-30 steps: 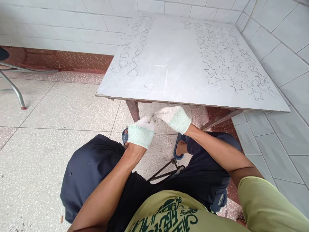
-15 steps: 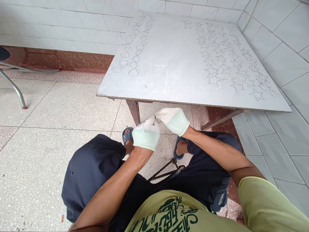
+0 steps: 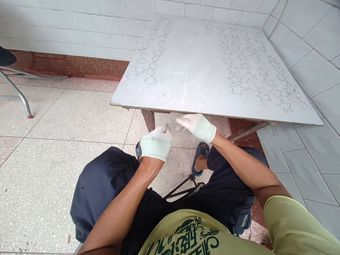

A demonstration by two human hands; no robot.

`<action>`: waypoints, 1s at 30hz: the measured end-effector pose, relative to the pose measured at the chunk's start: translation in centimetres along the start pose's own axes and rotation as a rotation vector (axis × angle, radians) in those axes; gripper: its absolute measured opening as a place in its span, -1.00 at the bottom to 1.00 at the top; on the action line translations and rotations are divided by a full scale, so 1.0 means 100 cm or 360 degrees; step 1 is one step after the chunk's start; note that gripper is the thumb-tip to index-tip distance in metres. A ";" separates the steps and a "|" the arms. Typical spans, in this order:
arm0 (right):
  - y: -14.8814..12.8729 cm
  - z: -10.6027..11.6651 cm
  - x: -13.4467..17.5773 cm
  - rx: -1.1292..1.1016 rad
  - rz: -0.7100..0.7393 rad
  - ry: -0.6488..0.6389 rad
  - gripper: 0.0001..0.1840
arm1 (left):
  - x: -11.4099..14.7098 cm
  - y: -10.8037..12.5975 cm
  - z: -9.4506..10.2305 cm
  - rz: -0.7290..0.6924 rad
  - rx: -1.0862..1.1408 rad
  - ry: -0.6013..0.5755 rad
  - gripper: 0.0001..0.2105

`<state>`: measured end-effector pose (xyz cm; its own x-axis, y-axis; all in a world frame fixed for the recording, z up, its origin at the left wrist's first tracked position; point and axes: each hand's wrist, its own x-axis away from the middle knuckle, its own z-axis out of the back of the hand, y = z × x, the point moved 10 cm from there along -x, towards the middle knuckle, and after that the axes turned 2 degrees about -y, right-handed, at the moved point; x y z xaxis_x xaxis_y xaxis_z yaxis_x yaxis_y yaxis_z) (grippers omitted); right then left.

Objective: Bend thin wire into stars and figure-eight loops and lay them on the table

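Note:
My left hand [image 3: 156, 143], in a white knit glove with a pale green cuff, pinches a thin bent wire [image 3: 170, 124] between thumb and fingers. Facing it from the right, my right hand [image 3: 198, 126], gloved the same way, has its fingertips closed at the wire's other side. Both hands are over my lap, just in front of the table's near edge. The wire's exact shape is hard to make out against the speckled floor. On the white tabletop [image 3: 196, 71] beyond lie several wire stars [image 3: 237, 89] at the right and several looped, figure-eight wires [image 3: 150, 77] at the left.
The table has a brown wooden leg [image 3: 148, 120] and stands against tiled walls [image 3: 305, 39]. A metal chair leg [image 3: 22, 97] shows at the far left. Between my sandalled feet is a dark metal frame [image 3: 183, 186] on the floor.
My hands have drawn apart, the left going slightly left and the right moving right and up. The thin wire between them now shows. The whole view has shifted a little.

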<state>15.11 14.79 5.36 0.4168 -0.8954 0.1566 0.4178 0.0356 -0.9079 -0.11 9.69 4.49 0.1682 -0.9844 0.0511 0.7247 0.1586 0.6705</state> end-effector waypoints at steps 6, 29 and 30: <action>-0.012 -0.003 0.008 0.0417 0.0029 0.0033 -0.56 | 0.003 0.000 0.001 -0.0056 -0.0103 0.0138 -0.82; -0.010 0.006 0.008 0.0594 0.0113 0.0033 -0.58 | -0.033 -0.025 0.044 -0.0077 0.1302 0.0018 -0.52; -0.012 0.005 0.010 0.0582 0.0135 0.0014 -0.58 | -0.032 -0.020 0.036 -0.0067 0.1203 -0.0104 -0.51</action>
<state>15.39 14.11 6.80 0.4557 -0.8864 0.0820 0.6435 0.2643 -0.7184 -4.54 12.27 5.61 0.0936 -0.9947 0.0424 0.0709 0.0491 0.9963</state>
